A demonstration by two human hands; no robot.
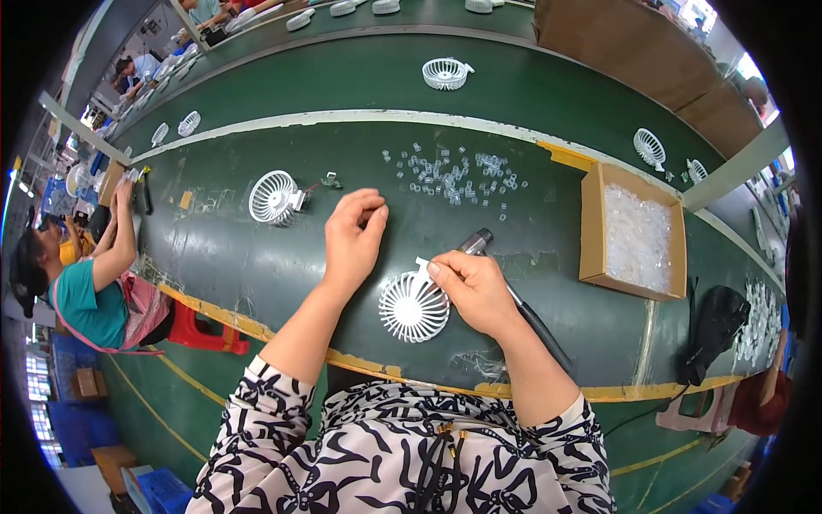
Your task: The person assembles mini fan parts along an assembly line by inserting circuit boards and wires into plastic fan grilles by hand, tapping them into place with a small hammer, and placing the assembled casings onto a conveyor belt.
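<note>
Work looks midway: the person's right hand (pixel 475 289) pinches a white fan (pixel 413 310) by its stub, left of the box (pixel 592 230), left hand (pixel 353 240) curled farther left, contents unclear, while another fan (pixel 272 198) farther left still and loose clips (pixel 463 188) nearer the box seem unused.

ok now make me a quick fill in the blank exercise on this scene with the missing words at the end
1. The white fan cage nearest the person is held in their ____ grip.
2. A second fan cage lies to the ____ of the left grip.
3. Small clear pieces lie scattered on the ____-coloured bench.
4. The open box is made of ____.

Missing words: right; left; green; cardboard.
</note>
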